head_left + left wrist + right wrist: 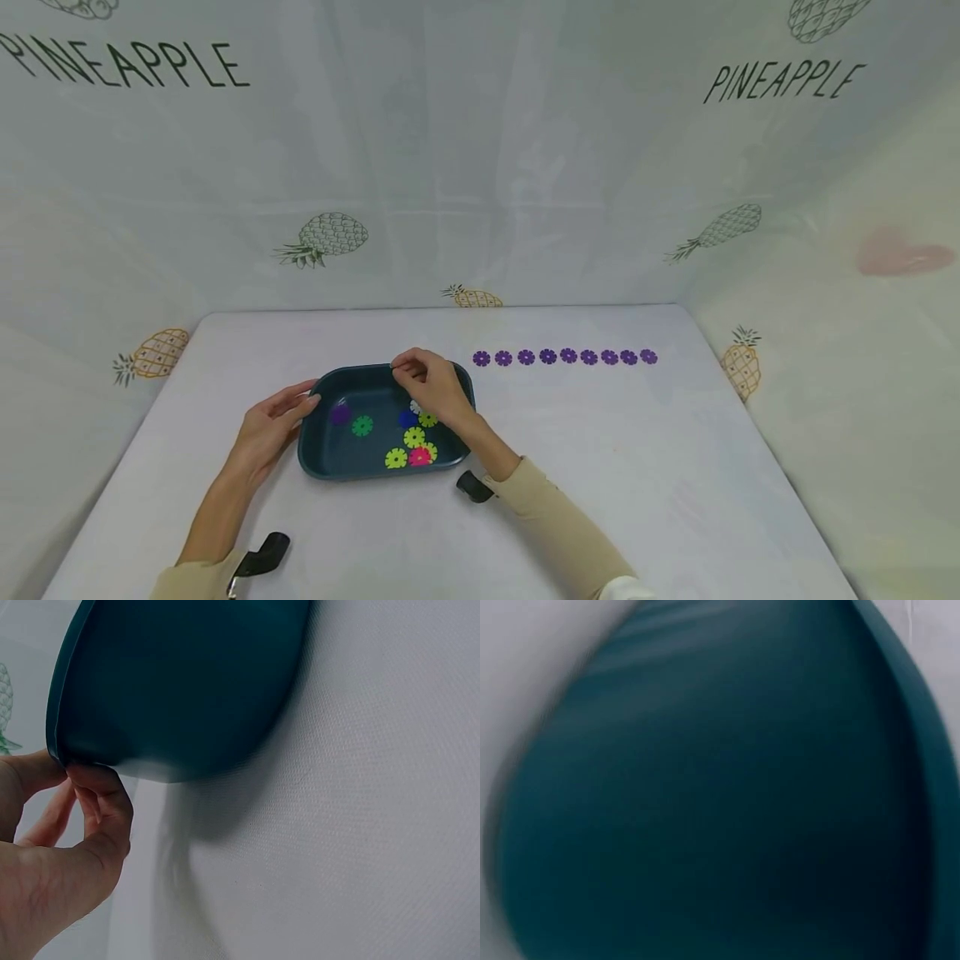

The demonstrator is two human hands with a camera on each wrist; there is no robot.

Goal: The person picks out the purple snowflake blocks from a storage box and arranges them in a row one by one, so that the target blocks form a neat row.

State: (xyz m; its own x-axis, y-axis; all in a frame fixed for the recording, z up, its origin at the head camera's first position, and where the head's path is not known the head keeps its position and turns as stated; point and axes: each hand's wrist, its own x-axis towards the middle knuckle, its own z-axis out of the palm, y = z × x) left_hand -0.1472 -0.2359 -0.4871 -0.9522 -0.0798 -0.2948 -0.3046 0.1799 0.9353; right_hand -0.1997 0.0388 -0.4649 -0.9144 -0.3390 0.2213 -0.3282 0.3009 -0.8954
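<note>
A dark teal tray (378, 475) with rounded corners lies in the middle-left of the table. My left hand (268, 429) pinches its left rim, thumb over the edge and fingers against the outside; the left wrist view shows this grip up close. Flower-shaped discs lie inside: a purple disc (341, 413), a green disc (362, 426), a pink disc (420, 455), a blue one, a white one and several yellow ones. My right hand (435, 387) reaches over the tray, fingers bent, fingertips by the far rim. I cannot tell what they hold. The right wrist view shows only blurred teal wall.
A row of several purple flower discs (568, 356) runs along the back of the white table (637, 492), right of the tray. A curtain (480, 150) printed with pineapples hangs behind and at both sides. Black wrist mounts (474, 487) sit by both sleeves.
</note>
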